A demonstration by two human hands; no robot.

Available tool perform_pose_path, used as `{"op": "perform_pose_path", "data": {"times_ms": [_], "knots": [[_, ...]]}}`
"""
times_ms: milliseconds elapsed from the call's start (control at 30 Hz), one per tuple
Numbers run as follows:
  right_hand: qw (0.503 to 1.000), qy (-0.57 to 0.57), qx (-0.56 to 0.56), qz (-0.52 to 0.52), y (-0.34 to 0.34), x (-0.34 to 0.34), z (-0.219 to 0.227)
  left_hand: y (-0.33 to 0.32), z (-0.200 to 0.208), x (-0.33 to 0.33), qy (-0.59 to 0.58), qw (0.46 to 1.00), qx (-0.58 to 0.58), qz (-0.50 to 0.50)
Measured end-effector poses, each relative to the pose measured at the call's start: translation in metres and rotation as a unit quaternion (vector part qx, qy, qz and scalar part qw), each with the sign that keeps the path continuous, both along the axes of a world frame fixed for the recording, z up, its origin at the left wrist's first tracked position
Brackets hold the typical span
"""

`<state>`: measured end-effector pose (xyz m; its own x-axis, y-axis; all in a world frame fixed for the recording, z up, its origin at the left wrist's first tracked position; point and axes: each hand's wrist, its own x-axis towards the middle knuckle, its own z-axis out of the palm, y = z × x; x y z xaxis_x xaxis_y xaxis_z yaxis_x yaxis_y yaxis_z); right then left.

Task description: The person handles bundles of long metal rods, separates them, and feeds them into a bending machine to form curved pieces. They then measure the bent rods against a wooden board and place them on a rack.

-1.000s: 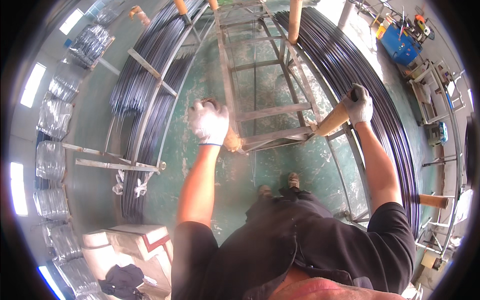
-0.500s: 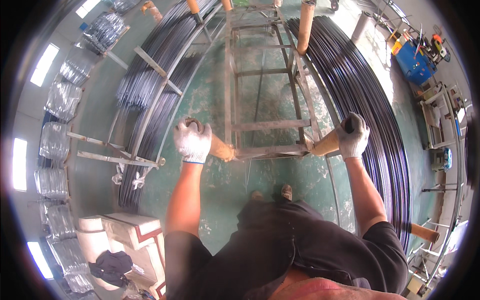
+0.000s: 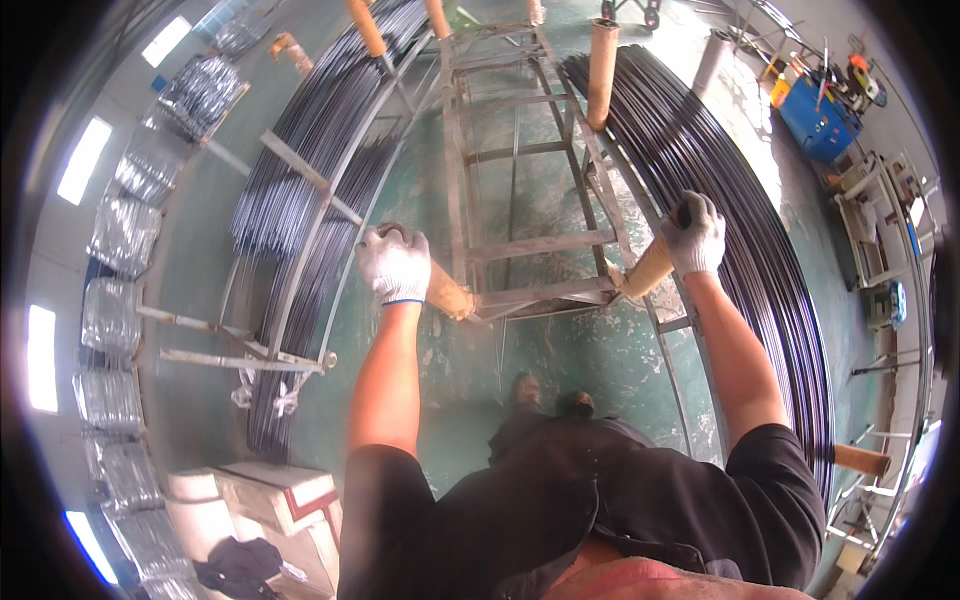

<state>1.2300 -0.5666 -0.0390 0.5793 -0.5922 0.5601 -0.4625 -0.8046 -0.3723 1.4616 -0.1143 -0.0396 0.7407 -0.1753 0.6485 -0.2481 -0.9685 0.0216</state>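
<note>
My left hand (image 3: 395,265), in a white knit glove, is closed round the end of a tan cardboard tube (image 3: 450,294). That tube covers the left handle post at the near end of a long metal frame cart (image 3: 540,246). Opposite it, my right hand (image 3: 694,235), gloved too, grips a second tan tube (image 3: 648,268) at the cart's near right corner. Both arms reach forward, about shoulder width apart. Crossbars span the cart, and the green floor shows between them. Another upright tube (image 3: 602,75) stands at its far right.
Long dark rods (image 3: 730,200) lie in a rack close along the right. More rods (image 3: 320,150) fill a metal rack (image 3: 290,270) on the left, its bars jutting out. White boxes (image 3: 270,490) stand lower left, wrapped bundles (image 3: 110,315) line the wall, and a blue box (image 3: 815,120) is far right.
The left rack and white boxes have shifted toward the lower edge, while the cart stays nearly in place in the view. My feet have changed position; both hands keep their grip.
</note>
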Motion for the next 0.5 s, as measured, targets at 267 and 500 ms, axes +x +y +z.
{"op": "perform_pose_path", "data": {"times_ms": [267,500], "knots": [[1.000,-0.013,0.001,0.022,-0.008,0.059,0.009,0.059,-0.064,0.104,0.078,0.987,0.127,-0.064],[0.993,-0.062,0.099,0.034,-0.023,0.032,0.020,-0.013,-0.020,0.059,0.034,0.984,0.169,-0.037]]}}
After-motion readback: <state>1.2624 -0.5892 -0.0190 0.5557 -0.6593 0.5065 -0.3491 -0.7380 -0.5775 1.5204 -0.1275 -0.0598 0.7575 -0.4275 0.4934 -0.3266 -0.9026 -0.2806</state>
